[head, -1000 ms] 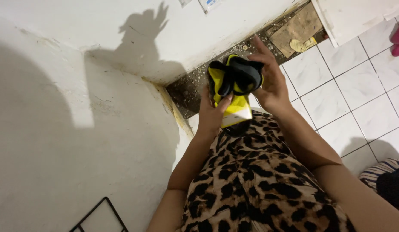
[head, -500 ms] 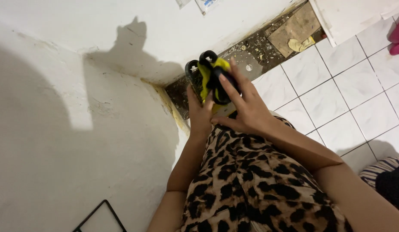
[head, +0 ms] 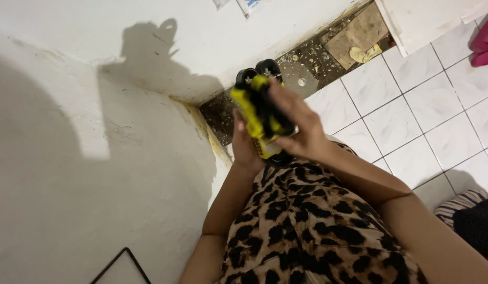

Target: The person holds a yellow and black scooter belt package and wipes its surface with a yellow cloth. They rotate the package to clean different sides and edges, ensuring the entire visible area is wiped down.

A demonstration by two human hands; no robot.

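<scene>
A yellow and black toy vehicle (head: 257, 108) with black wheels is held up in front of me, above my leopard-print lap (head: 307, 231). My left hand (head: 245, 150) grips it from below and behind. My right hand (head: 302, 126) wraps over its front and right side, fingers across the black body. Two wheels (head: 258, 72) stick out at the top. The toy is blurred by motion and partly hidden by my fingers.
A white plastered wall (head: 86, 158) fills the left. A dirty, debris-strewn gap (head: 317, 63) runs along its base. White floor tiles (head: 412, 115) lie to the right, with a pink object (head: 483, 44) at the far right edge and a thin black wire frame (head: 123, 263) at the bottom left.
The toy has been turned in my hands and shifted left. My right hand moved from its far side to cover its front; its wheels now point up.
</scene>
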